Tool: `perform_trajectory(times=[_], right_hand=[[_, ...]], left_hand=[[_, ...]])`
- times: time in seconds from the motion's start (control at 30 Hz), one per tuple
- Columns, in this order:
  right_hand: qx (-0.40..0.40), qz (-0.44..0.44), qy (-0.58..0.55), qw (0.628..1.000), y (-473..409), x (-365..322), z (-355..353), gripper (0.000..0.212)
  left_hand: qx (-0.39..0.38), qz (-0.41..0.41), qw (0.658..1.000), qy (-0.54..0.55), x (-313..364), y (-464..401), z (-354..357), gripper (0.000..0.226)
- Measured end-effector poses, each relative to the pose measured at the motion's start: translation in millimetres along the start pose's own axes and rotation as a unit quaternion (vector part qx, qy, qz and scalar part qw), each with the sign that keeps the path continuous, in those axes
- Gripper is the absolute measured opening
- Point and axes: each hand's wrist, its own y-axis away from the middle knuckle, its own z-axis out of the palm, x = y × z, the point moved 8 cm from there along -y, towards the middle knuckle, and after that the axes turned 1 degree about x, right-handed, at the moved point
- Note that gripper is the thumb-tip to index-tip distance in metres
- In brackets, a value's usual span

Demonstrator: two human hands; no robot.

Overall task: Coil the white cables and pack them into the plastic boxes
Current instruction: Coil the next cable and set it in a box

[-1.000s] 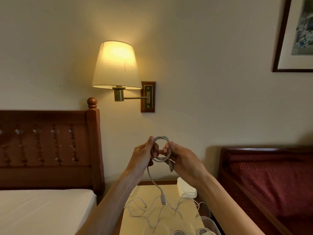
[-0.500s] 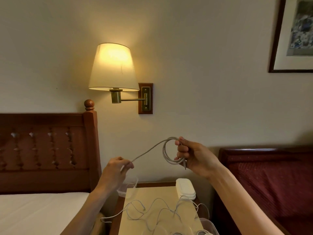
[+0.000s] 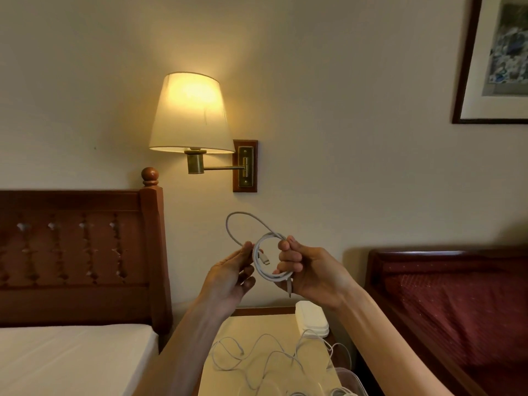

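Since the pic 0.5 s ago, the left hand [image 3: 228, 277] has come back up next to the right hand [image 3: 310, 274], and the long straight bit of cable has turned into 1 more big loop. Right hand is closed tight on the white cable coil [image 3: 267, 262], held up in the air in front of the wall, just below the wall lamp [image 3: 191, 114]. Left hand is half open, fingers touching the side of the coil and the loose loop that sticks up over it. The plug end [image 3: 264, 260] pokes into the middle of the ring. So the 2 hands are close together, both on the same cable. I think this is still the coiling step, nearly done for this 1. Next, the loose loop needs laying flat onto the ring w/ the plug tucked in, so it won't spring open. Then it goes down into a plastic box [image 3: 350, 380], seen at the bottom edge by the bedside table [image 3: 257, 327]. More loose cables [image 3: 265, 352] lie tangled on that table, not coiled yet.
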Motion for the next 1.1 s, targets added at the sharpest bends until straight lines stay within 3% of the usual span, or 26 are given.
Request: perform_trajectory(times=[0.17,0.27,0.33,0.47,0.57,0.6,0.73,0.8,0.87,1.0,1.1], right_hand=[[0.047,-0.024,0.045,0.998,-2,-7,-10,0.022],[0.09,-0.061,0.127,0.986,-4,-14,-16,0.027],[0.098,-0.087,0.172,0.976,-6,-18,-18,0.031],[0.108,-0.141,0.228,0.957,-9,-29,-17,0.033],[0.128,-0.168,0.214,0.954,-7,-42,-24,0.035],[0.137,-0.173,0.221,0.95,-7,-46,-26,0.036],[0.137,-0.171,0.255,0.942,-6,-48,-27,0.037],[0.126,-0.17,0.258,0.943,-5,-46,-26,0.037],[0.113,-0.168,0.25,0.947,-5,-43,-25,0.037],[0.089,-0.164,0.221,0.957,-6,-35,-19,0.038],[0.069,-0.153,0.213,0.963,-6,-27,-12,0.038]], left_hand=[[-0.066,-0.027,0.997,-0.035,-2,9,17,0.023],[-0.141,-0.056,0.987,-0.054,-7,18,31,0.041],[-0.134,-0.012,0.979,-0.156,-3,22,33,0.046],[-0.047,0.129,0.916,-0.377,9,28,32,0.026],[-0.005,0.241,0.806,-0.54,15,39,33,0.04],[-0.002,0.27,0.784,-0.559,15,44,35,0.041],[0.057,0.366,0.786,-0.495,23,53,31,0.009],[0.087,0.436,0.767,-0.464,32,59,30,0.012],[0.058,0.485,0.752,-0.442,32,64,36,0.017],[0.011,0.52,0.752,-0.405,27,72,45,0.024],[0.022,0.547,0.726,-0.417,29,76,54,0.032]])
